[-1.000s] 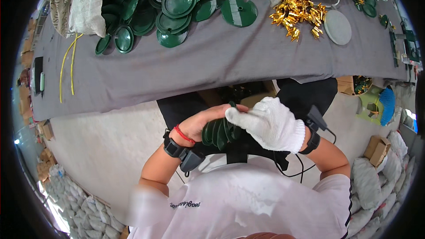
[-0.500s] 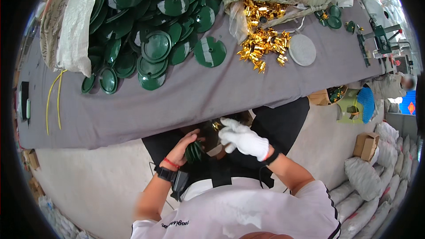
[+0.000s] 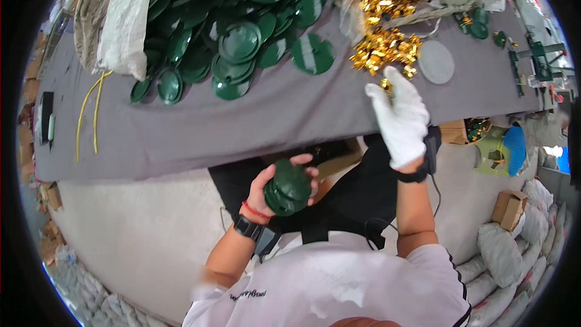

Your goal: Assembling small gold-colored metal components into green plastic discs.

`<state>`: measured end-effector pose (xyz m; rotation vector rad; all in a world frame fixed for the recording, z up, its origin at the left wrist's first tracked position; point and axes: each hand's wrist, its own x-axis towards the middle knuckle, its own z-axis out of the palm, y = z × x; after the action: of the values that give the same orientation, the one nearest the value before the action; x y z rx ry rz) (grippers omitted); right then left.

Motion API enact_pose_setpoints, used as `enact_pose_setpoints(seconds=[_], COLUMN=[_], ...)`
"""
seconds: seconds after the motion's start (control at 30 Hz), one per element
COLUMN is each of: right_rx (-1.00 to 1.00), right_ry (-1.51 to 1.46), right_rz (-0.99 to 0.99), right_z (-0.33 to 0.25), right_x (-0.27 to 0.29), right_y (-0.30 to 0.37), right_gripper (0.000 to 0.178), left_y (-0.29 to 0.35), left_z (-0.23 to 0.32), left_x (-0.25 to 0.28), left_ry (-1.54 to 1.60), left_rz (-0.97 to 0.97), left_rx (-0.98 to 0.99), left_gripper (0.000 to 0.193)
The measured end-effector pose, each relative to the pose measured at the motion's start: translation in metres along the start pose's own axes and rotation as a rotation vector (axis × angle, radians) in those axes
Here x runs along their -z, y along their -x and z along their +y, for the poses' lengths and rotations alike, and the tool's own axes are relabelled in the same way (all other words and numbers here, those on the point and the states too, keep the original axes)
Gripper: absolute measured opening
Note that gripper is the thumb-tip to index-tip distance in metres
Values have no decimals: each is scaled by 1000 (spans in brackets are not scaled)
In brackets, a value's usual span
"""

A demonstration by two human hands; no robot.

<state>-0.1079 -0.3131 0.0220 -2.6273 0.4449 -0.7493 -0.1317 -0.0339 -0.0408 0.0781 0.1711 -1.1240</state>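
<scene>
A short stack of round green plastic discs rests in my bare left hand, its fingers curled around the edges above my lap. My right hand, in a white glove, is over the table's front part, at the near edge of a heap of shiny gold pieces. Between its thumb and fingers is one small gold piece. Beside this hand lies a flat round whitish disc.
A big pile of green discs spills from a woven sack onto the grey cloth-covered table. Yellow cords lie at left. Below the table edge is a cardboard box. Stuffed sacks line the floor at right.
My right hand has gone from the box below the table up to the gold heap, taking a piece between its fingers. My left hand has turned and moved slightly right with the green discs.
</scene>
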Motion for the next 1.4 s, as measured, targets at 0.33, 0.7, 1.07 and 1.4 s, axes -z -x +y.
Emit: enact_pose_setpoints(seconds=[0.33, 0.7, 1.07, 1.4], right_rx=[-562, 316, -251, -224], right_ry=[-1128, -705, -660, -537], right_rz=[-1075, -751, -1282, -804], right_z=[-41, -39, -36, -22], right_x=[33, 26, 17, 4], right_y=[85, 81, 91, 75], right_gripper=[43, 38, 24, 22], left_y=[-14, -3, -5, 12], left_z=[6, 4, 0, 4], left_x=[-45, -43, -23, 47], left_ry=[-504, -484, -1359, -538], left_rz=[168, 251, 151, 496], left_rx=[64, 203, 170, 80], left_gripper=[72, 72, 73, 76])
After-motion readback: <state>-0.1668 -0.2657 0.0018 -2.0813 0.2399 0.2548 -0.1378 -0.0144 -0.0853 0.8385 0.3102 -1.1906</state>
